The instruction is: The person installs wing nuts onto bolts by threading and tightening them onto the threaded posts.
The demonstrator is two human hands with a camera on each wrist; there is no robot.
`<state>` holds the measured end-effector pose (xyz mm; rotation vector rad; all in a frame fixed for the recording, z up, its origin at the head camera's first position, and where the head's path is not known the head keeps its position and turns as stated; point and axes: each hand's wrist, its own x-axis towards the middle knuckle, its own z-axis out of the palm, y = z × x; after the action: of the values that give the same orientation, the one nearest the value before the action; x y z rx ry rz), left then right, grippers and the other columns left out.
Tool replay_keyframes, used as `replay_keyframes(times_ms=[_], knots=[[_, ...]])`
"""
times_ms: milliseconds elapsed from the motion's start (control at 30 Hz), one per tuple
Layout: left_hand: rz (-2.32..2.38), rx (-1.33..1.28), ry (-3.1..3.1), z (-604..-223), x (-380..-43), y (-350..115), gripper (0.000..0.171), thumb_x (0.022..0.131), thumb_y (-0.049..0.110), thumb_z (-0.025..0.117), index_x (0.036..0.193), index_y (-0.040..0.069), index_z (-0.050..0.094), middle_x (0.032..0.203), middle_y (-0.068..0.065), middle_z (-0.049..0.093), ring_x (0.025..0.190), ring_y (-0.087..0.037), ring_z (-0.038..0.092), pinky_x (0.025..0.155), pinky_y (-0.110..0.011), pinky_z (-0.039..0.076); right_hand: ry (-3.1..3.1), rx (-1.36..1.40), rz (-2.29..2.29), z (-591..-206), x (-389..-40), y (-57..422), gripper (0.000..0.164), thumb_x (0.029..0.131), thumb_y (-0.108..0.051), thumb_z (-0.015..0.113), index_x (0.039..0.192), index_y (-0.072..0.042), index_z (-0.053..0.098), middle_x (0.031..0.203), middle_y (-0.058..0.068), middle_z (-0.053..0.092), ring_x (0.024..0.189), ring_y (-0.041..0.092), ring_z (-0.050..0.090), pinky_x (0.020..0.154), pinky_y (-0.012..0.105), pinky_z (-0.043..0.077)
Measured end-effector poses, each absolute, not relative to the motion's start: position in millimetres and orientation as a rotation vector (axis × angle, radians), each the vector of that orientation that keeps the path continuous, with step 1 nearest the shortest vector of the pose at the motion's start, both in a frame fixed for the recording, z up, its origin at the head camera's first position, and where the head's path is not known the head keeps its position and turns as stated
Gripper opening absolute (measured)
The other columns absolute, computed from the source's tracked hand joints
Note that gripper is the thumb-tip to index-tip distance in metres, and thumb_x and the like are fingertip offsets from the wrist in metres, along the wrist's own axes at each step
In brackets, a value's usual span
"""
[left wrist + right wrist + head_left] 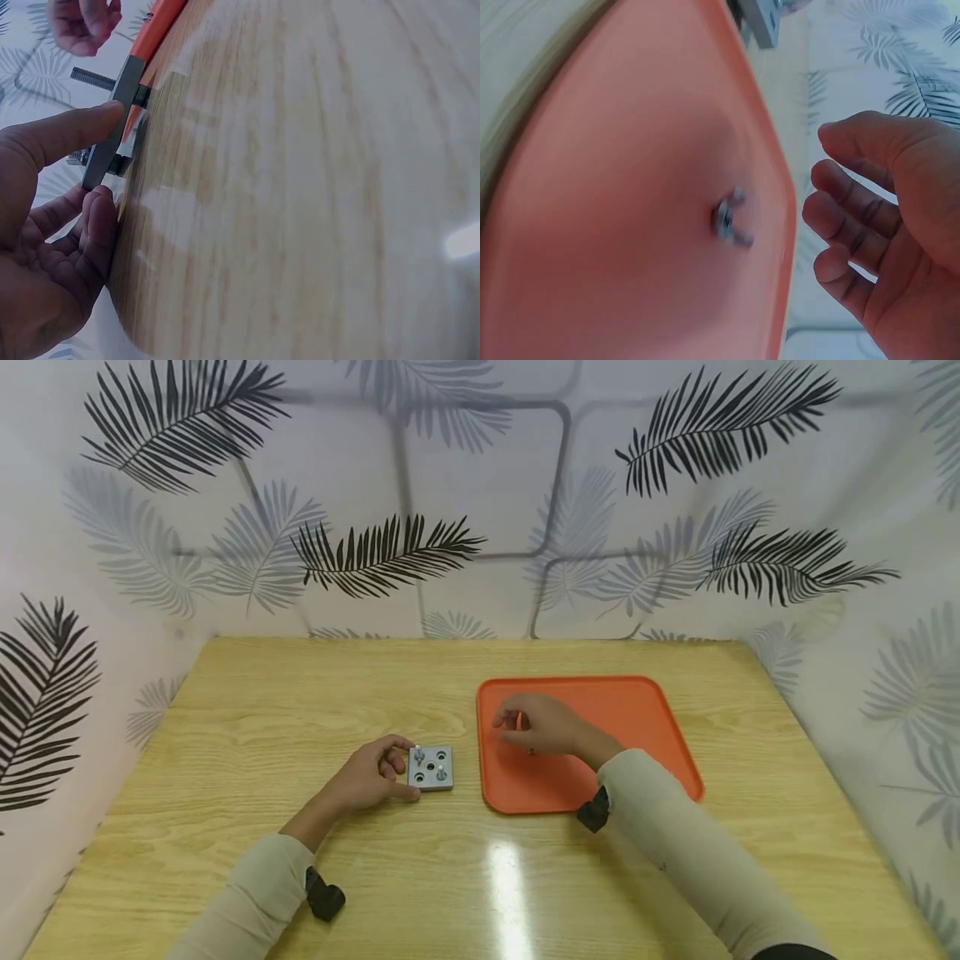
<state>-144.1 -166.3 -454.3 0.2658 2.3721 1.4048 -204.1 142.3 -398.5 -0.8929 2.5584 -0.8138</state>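
Over the left part of the orange tray (622, 710) hovers my right hand (547, 724), its fingers loosely bent with nothing between them. A silver wing nut (726, 217) lies on the tray beneath that hand, seen best in the right wrist view. My left hand (367, 777) grips a square grey metal plate (431, 768) by its left side, thumb at the near edge and fingers at the far one. Several holes show in the plate, and two bolts stand up through it. One bolt (93, 78) has a bare threaded shank; their heads are underneath, against the table side.
The wooden table (300, 693) carries the plate left of the tray, with a narrow strip of wood between them. The tray has a low raised rim. Behind the table hangs a pale, leaf-patterned cloth (480, 485), which also runs along both sides.
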Motion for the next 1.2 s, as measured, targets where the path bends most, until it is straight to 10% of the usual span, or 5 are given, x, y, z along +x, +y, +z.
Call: replay_keyframes(times_ms=[233, 1200], knots=[[1.379, 0.277, 2.385, -454.0, -141.9, -167.6, 0.065, 0.075, 0.012, 0.088, 0.130, 0.003, 0.055, 0.096, -0.008, 0.052, 0.075, -0.018, 0.046, 0.069, -0.028, 0.043, 2.677, -0.970, -0.690, -406.5, -201.8, 166.4, 0.018, 0.091, -0.011, 0.071, 0.108, -0.009, 0.071, 0.106, 0.005, 0.069, 0.098, 0.021, 0.063, 0.088, 0.040, 0.052], [1.353, 0.299, 2.398, -455.7, -144.5, -167.5, 0.068, 0.077, 0.014, 0.087, 0.136, 0.002, 0.054, 0.097, -0.008, 0.053, 0.077, -0.018, 0.046, 0.072, -0.027, 0.043, 2.773, -1.135, -0.427, -429.9, -190.2, 175.6, 0.004, 0.094, -0.018, 0.070, 0.097, -0.017, 0.072, 0.089, -0.003, 0.063, 0.076, 0.008, 0.052, 0.070, 0.028, 0.048]])
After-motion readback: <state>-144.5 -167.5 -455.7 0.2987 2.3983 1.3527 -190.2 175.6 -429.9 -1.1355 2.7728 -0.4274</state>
